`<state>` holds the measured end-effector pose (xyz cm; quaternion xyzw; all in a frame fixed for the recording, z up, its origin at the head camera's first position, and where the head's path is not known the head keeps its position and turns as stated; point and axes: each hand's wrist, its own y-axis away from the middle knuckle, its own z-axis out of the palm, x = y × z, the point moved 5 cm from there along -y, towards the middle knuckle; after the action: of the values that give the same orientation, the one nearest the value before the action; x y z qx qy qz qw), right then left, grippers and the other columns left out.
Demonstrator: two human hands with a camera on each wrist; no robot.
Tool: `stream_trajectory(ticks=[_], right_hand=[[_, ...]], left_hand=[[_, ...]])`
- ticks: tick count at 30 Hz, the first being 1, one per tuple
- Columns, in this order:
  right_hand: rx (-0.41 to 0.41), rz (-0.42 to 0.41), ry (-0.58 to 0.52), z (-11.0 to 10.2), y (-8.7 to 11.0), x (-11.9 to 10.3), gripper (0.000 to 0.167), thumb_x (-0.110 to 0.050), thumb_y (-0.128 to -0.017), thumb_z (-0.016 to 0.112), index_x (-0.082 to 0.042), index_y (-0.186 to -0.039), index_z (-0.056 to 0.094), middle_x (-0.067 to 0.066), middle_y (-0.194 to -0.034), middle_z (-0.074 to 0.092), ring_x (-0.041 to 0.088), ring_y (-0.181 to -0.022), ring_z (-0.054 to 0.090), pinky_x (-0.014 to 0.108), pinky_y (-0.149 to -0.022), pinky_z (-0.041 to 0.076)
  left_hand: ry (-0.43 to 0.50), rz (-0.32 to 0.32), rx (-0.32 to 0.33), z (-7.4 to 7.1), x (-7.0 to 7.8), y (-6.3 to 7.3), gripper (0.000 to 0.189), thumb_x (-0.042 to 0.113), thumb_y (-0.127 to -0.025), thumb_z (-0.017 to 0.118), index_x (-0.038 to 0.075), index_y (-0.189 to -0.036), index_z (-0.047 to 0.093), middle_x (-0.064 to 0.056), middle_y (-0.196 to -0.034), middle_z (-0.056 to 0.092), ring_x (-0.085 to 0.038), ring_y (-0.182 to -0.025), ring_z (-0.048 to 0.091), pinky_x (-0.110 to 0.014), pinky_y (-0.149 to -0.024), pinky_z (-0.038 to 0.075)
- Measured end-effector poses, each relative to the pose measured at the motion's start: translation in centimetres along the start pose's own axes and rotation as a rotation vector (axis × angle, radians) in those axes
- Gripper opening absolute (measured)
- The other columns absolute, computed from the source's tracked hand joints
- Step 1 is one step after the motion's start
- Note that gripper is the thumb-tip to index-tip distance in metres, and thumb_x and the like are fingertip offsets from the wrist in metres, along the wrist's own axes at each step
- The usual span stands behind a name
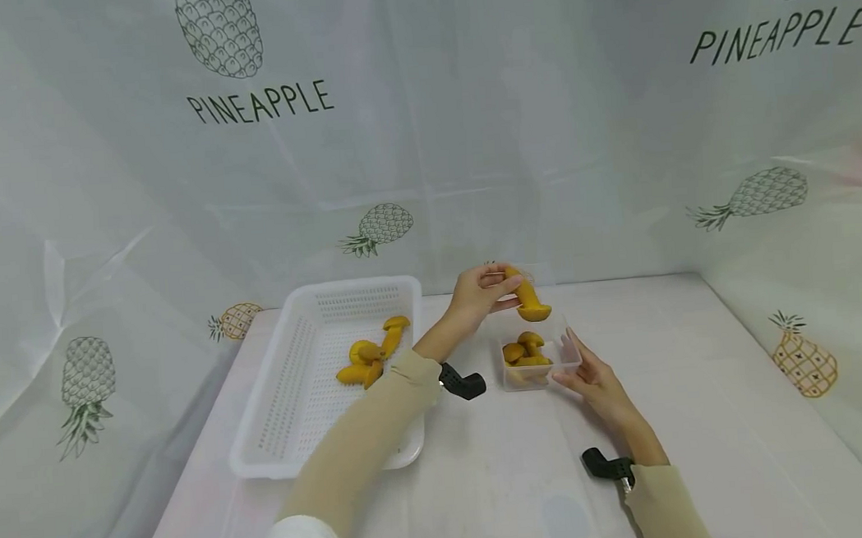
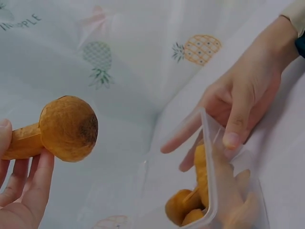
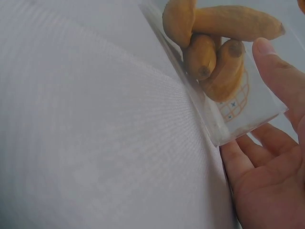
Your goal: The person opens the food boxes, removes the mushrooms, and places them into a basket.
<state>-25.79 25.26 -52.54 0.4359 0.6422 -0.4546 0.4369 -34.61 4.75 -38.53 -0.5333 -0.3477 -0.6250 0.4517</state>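
My left hand [image 1: 483, 292] pinches a yellow-brown mushroom [image 1: 529, 297] by its stem, cap hanging down, above a clear plastic box [image 1: 568, 358]. In the left wrist view that mushroom's round cap [image 2: 71, 128] has a dark patch. Several more mushrooms [image 1: 530, 342] lie inside the box, seen through its walls. At the box's right side, my right hand [image 1: 599, 386] holds it, with the thumb [image 3: 279, 71] on one wall and the other fingers behind and below. Part of that grip is hidden by the box.
A white perforated plastic basket [image 1: 259, 436] stands at the left with several mushrooms [image 1: 365, 354] in it; my left forearm crosses over it. Behind the box rises a clear plastic panel [image 1: 538, 274]. A pineapple-printed sheet [image 1: 467, 135] hangs behind the white-covered table [image 1: 488, 479].
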Motion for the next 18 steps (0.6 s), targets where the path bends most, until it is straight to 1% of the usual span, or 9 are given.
stream_trajectory(ticks=[3,9,15,18], right_hand=[[-0.002,0.005,-0.005,0.1,0.0,0.1,0.084,-0.005,-0.097,0.066,-0.018,-0.161,0.014,0.025,-0.162,0.009,0.050,-0.141,0.024,0.010,-0.093,0.044],[-0.003,-0.003,-0.012,0.0,0.0,0.1,0.084,-0.005,-0.097,0.066,-0.014,-0.161,0.013,0.028,-0.161,0.009,0.052,-0.141,0.022,0.010,-0.094,0.043],[0.001,-0.005,0.009,-0.1,0.0,0.2,0.084,-0.006,-0.097,0.066,-0.015,-0.161,0.013,0.029,-0.161,0.010,0.052,-0.141,0.021,0.009,-0.094,0.041],[-0.003,-0.004,0.007,0.0,0.0,0.2,0.084,-0.005,-0.097,0.066,-0.016,-0.161,0.013,0.028,-0.161,0.009,0.052,-0.141,0.021,0.009,-0.094,0.042]], left_hand=[[0.008,0.011,0.007,-1.1,0.7,0.4,0.037,0.006,-0.095,0.068,-0.007,-0.128,0.058,-0.017,-0.114,0.064,-0.029,-0.104,0.067,-0.038,-0.081,0.060],[0.028,0.027,0.030,-3.5,2.0,1.6,0.035,0.006,-0.097,0.065,-0.006,-0.128,0.056,-0.020,-0.118,0.063,-0.032,-0.105,0.067,-0.039,-0.084,0.059],[0.059,0.041,0.076,-5.9,3.1,2.7,0.034,0.005,-0.096,0.065,-0.008,-0.127,0.056,-0.018,-0.116,0.062,-0.028,-0.103,0.066,-0.040,-0.085,0.059],[0.047,0.050,0.098,-7.1,3.6,3.4,0.034,0.006,-0.096,0.066,-0.007,-0.126,0.057,-0.017,-0.115,0.063,-0.026,-0.102,0.066,-0.039,-0.085,0.059]])
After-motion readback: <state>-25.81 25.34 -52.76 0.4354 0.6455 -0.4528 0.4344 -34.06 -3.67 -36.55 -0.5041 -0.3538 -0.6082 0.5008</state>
